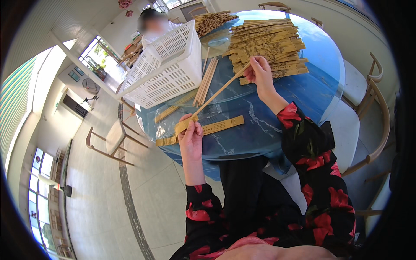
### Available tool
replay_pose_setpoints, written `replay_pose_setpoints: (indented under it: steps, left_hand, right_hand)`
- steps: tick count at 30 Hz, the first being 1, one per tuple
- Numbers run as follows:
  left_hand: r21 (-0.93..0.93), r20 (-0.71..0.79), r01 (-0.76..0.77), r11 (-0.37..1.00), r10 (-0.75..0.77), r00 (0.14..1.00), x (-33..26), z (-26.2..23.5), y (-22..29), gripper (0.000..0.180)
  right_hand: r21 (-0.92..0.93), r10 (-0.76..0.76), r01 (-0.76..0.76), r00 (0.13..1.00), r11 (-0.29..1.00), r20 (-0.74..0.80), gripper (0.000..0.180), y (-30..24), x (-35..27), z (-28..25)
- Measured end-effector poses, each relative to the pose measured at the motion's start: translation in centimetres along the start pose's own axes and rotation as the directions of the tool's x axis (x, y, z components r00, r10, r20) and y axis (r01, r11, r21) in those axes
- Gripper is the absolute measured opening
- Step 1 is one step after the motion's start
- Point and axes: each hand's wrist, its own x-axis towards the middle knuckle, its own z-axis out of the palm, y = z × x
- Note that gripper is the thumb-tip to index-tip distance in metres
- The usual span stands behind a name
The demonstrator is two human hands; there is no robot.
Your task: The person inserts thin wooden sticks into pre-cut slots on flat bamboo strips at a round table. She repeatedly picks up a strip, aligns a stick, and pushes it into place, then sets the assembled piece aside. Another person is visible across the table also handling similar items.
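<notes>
My left hand (190, 138) pinches a brown paper chopstick sleeve (181, 126) above the table's near edge. Pale wooden chopsticks (222, 90) slant up from the sleeve's mouth, their lower end at or inside it; I cannot tell how deep. At their upper end, the fingers of my right hand (261, 76) are closed on them. Beneath my left hand lie flat printed sleeves (225, 125). Several loose chopsticks (208, 81) rest beside the white basket. Just beyond my right hand is a big heap of chopsticks in brown sleeves (264, 41).
A white slatted plastic basket (162, 82) stands at the table's left. Farther back lies another heap of sticks (212, 21). The round table (260, 125) has a glass turntable over blue cloth. A person (156, 28) is beyond the basket. Wooden chairs (115, 136) stand around.
</notes>
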Motion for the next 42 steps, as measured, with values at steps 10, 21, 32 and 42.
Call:
replay_pose_setpoints:
  steps: [10, 21, 32, 42]
  left_hand:
    - [0.02, -0.003, -0.018, 1.0, 0.018, 1.0, 0.2, 0.3, -0.2, 0.047]
    - [0.119, -0.008, 0.049, 0.992, -0.049, 0.999, -0.2, 0.6, 0.1, 0.038]
    - [-0.108, -0.047, -0.055, 0.993, 0.051, 0.998, -0.2, 0.5, 0.4, 0.021]
    - [0.025, -0.038, -0.037, 0.999, 0.038, 0.999, -0.4, 1.4, 0.3, 0.021]
  right_hand:
    - [-0.145, 0.121, -0.081, 0.947, 0.986, 0.298, 0.022, 1.1, -2.4, 1.2]
    - [-0.477, 0.346, 0.086, 0.58, 0.875, 0.738, 0.016, 1.1, -6.6, 3.3]
    - [-0.567, 0.315, 0.224, 0.646, 0.793, 0.695, 0.017, 0.3, -5.8, 3.0]
    - [-0.566, 0.39, 0.119, 0.608, 0.816, 0.691, 0.015, 0.2, -5.9, 2.8]
